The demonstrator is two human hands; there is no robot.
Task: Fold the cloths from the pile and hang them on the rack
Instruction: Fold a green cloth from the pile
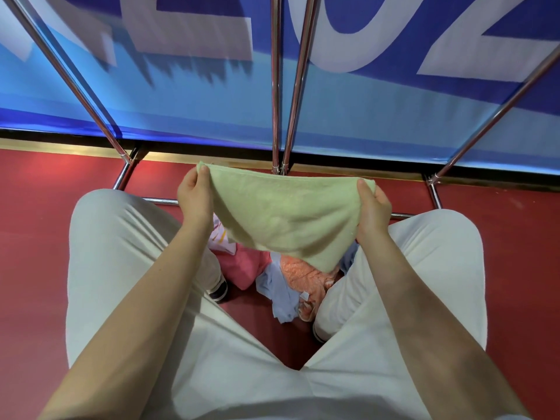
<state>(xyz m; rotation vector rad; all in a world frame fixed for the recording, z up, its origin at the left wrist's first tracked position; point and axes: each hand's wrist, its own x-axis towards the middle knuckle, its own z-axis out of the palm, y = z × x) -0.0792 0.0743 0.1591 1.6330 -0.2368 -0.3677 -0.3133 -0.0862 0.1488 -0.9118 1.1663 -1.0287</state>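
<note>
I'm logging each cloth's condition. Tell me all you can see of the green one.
The pale green towel looks like soft terry. It hangs in the air, pinched at its two upper corners by the left hand and the right hand. It sags to a point above the cloth pile, in front of the rack.

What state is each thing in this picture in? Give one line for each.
green cloth: held up and spread between both hands, sagging in the middle
left hand: gripping one corner
right hand: gripping the other corner
pile of cloths: crumpled on the floor, unfolded
rack: bare bars where visible
</note>
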